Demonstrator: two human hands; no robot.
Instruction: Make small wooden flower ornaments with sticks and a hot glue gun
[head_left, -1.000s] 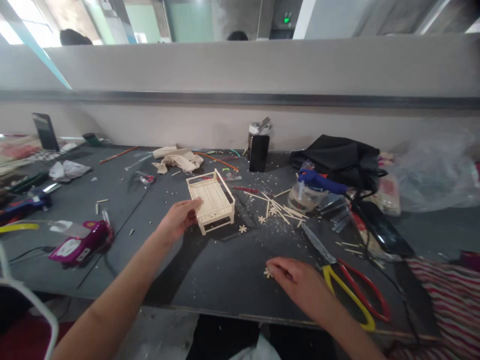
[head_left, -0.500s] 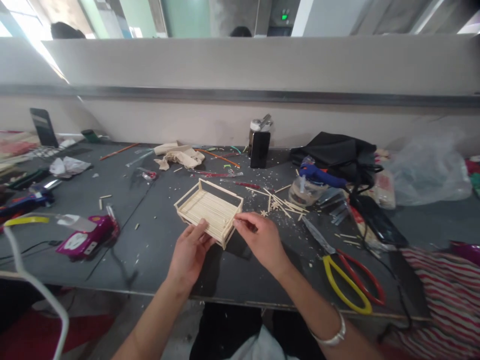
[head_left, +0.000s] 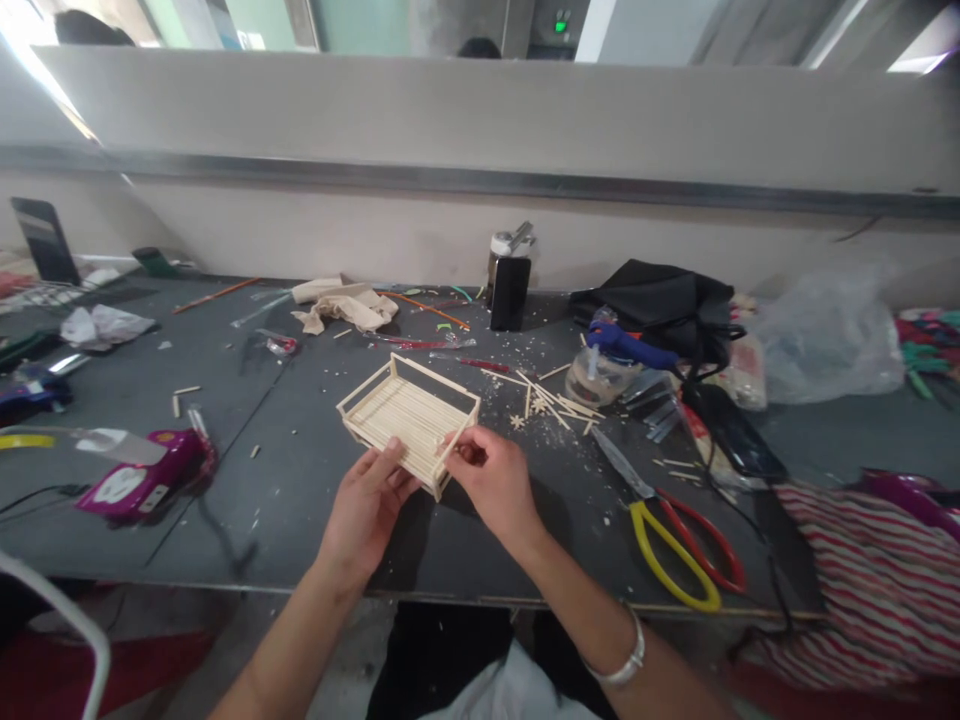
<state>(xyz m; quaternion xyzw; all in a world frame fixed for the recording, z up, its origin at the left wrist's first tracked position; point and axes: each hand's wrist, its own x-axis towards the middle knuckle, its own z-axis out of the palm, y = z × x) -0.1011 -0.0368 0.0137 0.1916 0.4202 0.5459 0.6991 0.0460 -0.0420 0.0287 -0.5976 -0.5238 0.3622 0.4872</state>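
A small tray-like frame of thin wooden sticks [head_left: 397, 415], with a slatted floor and raised rails, is tilted above the table. My left hand [head_left: 371, 510] grips its near edge, thumb on the slatted floor and fingers underneath. At the right end of the frame, my right hand [head_left: 491, 480] has thumb and forefinger pinched together by the end rail. Whatever is between those fingertips is hidden or too small to name. Loose wooden sticks [head_left: 559, 408] lie in a pile beyond my right hand. Scissors [head_left: 652, 500] with yellow and red handles rest to its right.
A blue glue gun [head_left: 630, 345] leans on a clear tub [head_left: 600, 380]. A phone [head_left: 510, 293] stands upright at the back; another phone [head_left: 735, 430] lies right. A purple device [head_left: 146, 475] sits left, striped cloth [head_left: 877, 580] at the right edge, crumpled cloth [head_left: 349, 303] behind.
My right fingertips have moved left, inward over the frame's right end. My left hand keeps its hold. The whole view has shifted slightly.
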